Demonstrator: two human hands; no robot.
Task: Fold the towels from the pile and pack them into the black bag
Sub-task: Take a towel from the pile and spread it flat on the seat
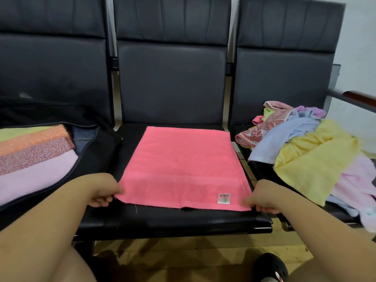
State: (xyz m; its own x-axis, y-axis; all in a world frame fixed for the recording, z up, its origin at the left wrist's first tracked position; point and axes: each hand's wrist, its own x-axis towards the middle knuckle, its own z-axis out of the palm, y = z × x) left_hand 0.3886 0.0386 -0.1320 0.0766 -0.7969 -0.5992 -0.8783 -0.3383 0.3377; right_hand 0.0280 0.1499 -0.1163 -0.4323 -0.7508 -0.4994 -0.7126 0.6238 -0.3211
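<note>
1. Three black padded seats [173, 82] stand in a row against a pale wall, with bare seat cushion showing on all sides of the pink towel [183, 165].
2. Pink towel lies flat on the middle seat, its near edge close to the cushion's front edge (a small white label [224, 198] sits near the right corner).
3. Left hand [101, 192] pinches the near left corner; its grip is curled on the cloth.
4. Right hand [262, 198] pinches the near right corner likewise.
5. Black bag [95, 151] lies open on the left seat, holding folded towels [34, 157] side by side.
6. Towel pile [305, 151] sprawls over the right seat, overhanging its front edge.
</note>
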